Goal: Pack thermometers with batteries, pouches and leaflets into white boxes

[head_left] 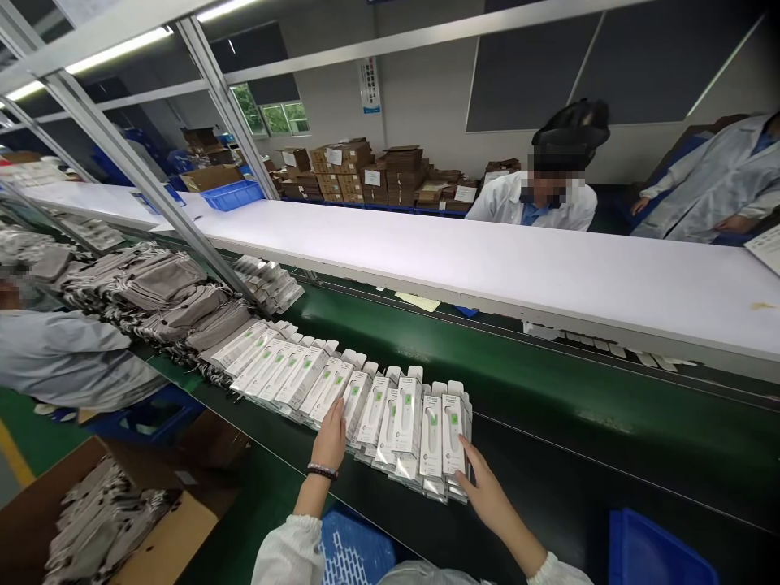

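Note:
A long row of white blister-packed thermometers (402, 431) with green display panels lies overlapping on a dark green conveyor belt (566, 431). My left hand (330, 437), with a beaded bracelet on its wrist, presses its fingertips against the row's near left part. My right hand (487, 487) has its fingers spread, touching the row's right end. Neither hand visibly closes around a pack. Beyond the packs lie rows of grey drawstring pouches (164, 280).
A long white shelf (426, 252) spans the belt. Co-workers in white coats stand across it (548, 203) and at the right (712, 183), and another sleeve (67, 357) is at left. Blue crates (652, 552) sit near my hands, beside a cardboard box of pouches (103, 520).

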Available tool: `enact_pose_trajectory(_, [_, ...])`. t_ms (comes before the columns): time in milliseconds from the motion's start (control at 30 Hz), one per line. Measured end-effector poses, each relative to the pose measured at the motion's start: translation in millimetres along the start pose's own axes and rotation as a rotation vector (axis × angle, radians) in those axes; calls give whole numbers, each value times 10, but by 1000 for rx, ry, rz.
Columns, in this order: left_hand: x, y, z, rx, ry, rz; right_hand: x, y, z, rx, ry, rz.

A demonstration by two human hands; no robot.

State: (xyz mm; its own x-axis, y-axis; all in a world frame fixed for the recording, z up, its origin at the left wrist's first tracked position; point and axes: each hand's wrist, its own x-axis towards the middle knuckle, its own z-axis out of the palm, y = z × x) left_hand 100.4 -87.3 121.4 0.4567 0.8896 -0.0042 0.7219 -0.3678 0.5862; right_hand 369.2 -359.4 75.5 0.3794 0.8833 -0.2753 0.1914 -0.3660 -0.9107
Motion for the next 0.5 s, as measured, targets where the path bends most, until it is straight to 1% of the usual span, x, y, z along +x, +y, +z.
enact_pose_trajectory(100, [-7, 39, 12, 84, 25, 74, -28, -52, -2, 7, 17, -12])
enact_pose_trajectory(233, [-8, 79, 10, 174, 24, 157, -61, -80, 2, -17, 21, -60])
enact_pose_trajectory(400, [17, 125, -44, 247, 58, 154, -55, -43, 15, -51, 57, -75])
enact_pose_trajectory(500, [-45, 244, -16, 239, 48, 162, -50, -24, 23, -52, 69, -89])
